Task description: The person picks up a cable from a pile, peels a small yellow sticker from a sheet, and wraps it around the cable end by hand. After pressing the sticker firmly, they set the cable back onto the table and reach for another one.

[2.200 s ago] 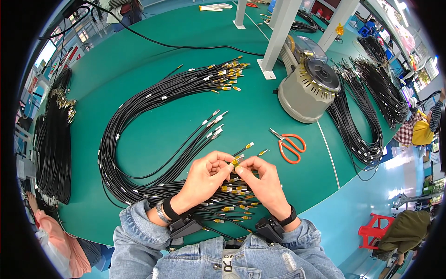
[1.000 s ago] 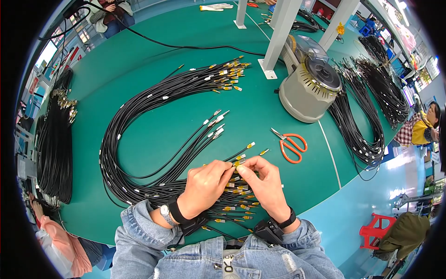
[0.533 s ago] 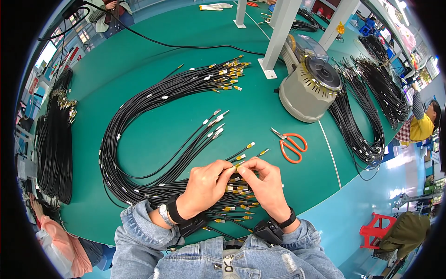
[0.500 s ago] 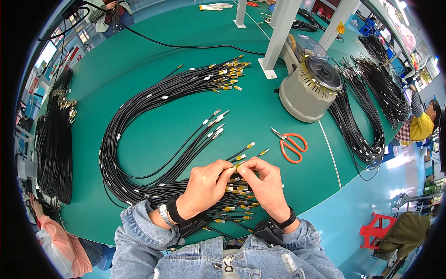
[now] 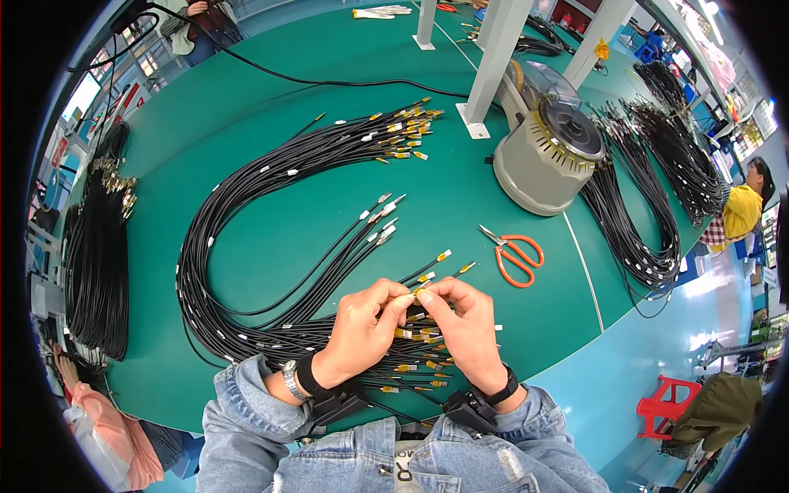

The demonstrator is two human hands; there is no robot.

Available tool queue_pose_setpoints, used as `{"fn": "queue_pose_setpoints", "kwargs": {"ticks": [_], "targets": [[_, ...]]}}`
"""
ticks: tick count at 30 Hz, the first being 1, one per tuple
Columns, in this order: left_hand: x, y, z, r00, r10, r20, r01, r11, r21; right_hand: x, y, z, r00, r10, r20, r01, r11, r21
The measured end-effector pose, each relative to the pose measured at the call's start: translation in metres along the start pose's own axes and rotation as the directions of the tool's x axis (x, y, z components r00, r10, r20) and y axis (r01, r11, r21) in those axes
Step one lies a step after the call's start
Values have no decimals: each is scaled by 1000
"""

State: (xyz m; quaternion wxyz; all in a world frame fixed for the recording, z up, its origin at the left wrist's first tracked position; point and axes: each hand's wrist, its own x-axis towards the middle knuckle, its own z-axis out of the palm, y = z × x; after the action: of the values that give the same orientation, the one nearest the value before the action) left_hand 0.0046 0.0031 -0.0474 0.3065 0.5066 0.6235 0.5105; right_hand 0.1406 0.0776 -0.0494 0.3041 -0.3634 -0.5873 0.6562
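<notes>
My left hand (image 5: 359, 327) and my right hand (image 5: 465, 329) meet above the near end of a curved bundle of black cables (image 5: 195, 246). Thumbs and forefingers of both pinch a small yellow-taped cable end (image 5: 420, 291); the fingers cover most of it. Under and around my hands lie several more cable ends (image 5: 403, 334) with yellow wraps and white labels. A smaller group of white-tagged ends (image 5: 386, 235) lies beyond my left hand. Orange-handled scissors (image 5: 516, 256) rest beyond my right hand, blades slightly apart.
A round grey tape dispenser (image 5: 546, 168) stands by white metal posts (image 5: 503, 49) at the far right. More black cable bundles lie at the left (image 5: 94, 271) and right (image 5: 641, 222) of the green table (image 5: 329, 197). A red stool (image 5: 664, 407) stands on the floor; other people are nearby.
Both hands stay together and have shifted very slightly, still pinching the cable end. A person in yellow at the far right has moved a little; the bundles and scissors stay put.
</notes>
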Motion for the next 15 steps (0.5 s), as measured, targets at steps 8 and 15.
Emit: {"fn": "queue_pose_setpoints", "kwargs": {"ticks": [8,15], "targets": [[0,1,-11,974,-157,166,199,941,-273,-1,1,4,1000,-29,-11,30,999,38],[6,-2,-25,916,-169,365,331,833,-443,1,-1,10,995,-75,59,63,982,177]]}}
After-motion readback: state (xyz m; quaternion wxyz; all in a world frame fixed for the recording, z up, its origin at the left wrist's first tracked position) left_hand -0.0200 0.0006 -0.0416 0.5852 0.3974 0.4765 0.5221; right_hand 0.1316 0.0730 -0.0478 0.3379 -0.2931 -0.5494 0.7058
